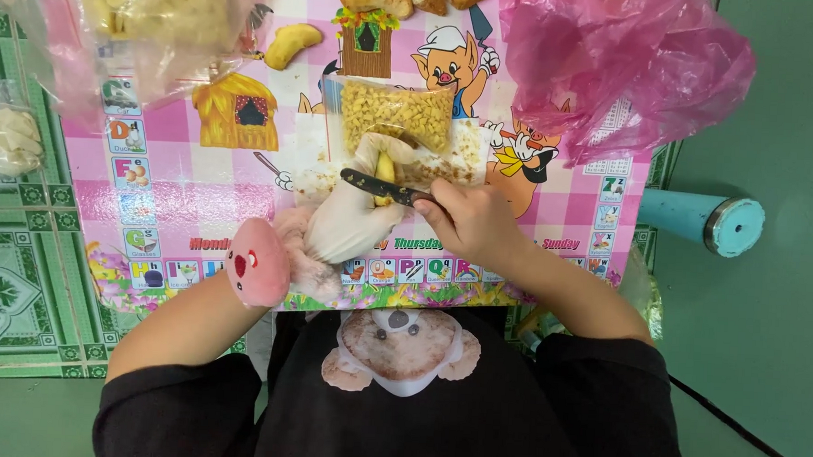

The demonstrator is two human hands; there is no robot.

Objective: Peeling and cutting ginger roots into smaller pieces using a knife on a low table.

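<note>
My left hand (347, 219), in a whitish glove with a pink plush cuff at the wrist, grips a yellow nut-like piece (385, 166) at its fingertips. My right hand (469, 218) is bare and holds a small dark knife (379, 186), whose blade lies across the yellow piece. Both hands work over a clear bag of small yellow chopped pieces (396, 115) and a scatter of pale crumbs (460, 158) on a pink cartoon-printed table (180, 191).
A crumpled pink plastic bag (615, 64) lies at the table's far right. A clear bag of pale pieces (160, 12) sits at the far left, with curved yellow nuts (292, 43) beside it. A blue stool leg (704, 220) stands on the right. Green patterned floor (11, 284) lies left.
</note>
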